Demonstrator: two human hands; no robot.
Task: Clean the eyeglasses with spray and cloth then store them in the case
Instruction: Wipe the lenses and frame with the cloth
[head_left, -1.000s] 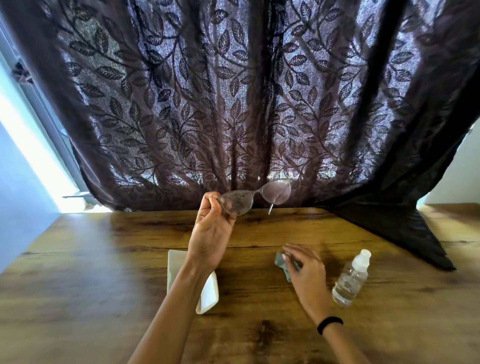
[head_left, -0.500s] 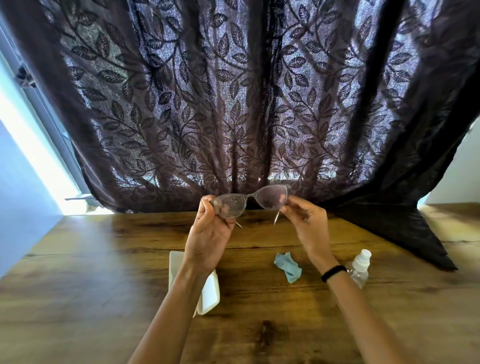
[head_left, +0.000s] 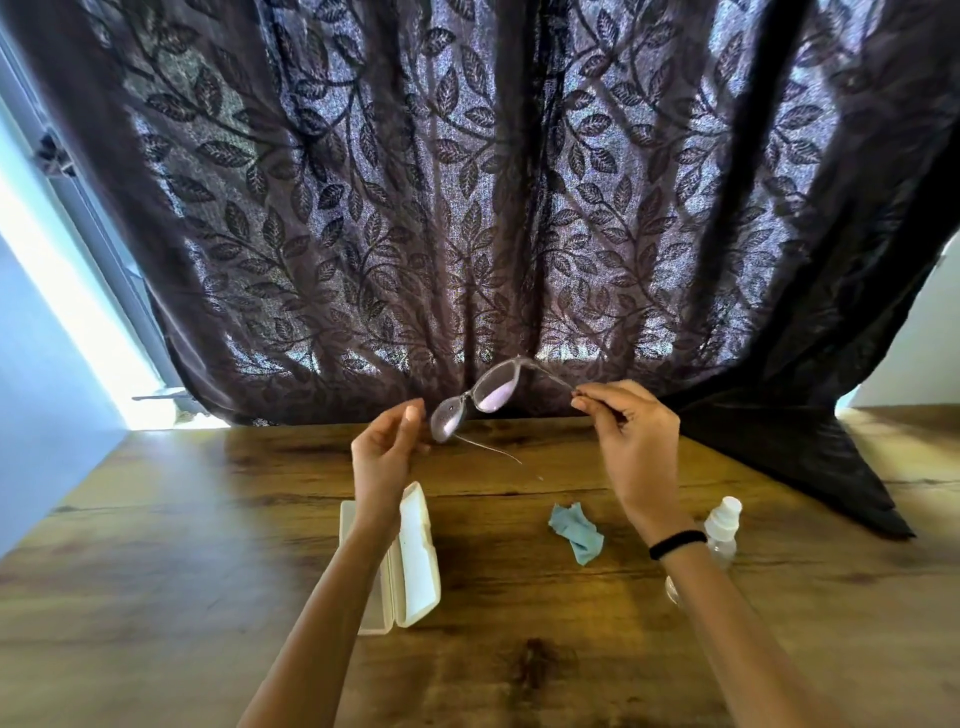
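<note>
Eyeglasses (head_left: 493, 389) now aslant in right fingers (head_left: 597, 401)

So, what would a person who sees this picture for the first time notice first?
The dark leaf-patterned curtain fills the upper half, lit from behind. Before it, the right hand pinches the eyeglasses by one temple above the wooden table. On it are an open white case, a blue cloth and a spray bottle.

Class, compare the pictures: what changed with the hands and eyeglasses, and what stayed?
The right hand left the blue cloth, rose and now pinches a temple of the thin-framed eyeglasses, tilting them; the left hand has opened beside them. Cloth, open white case and clear spray bottle stayed put.
</note>
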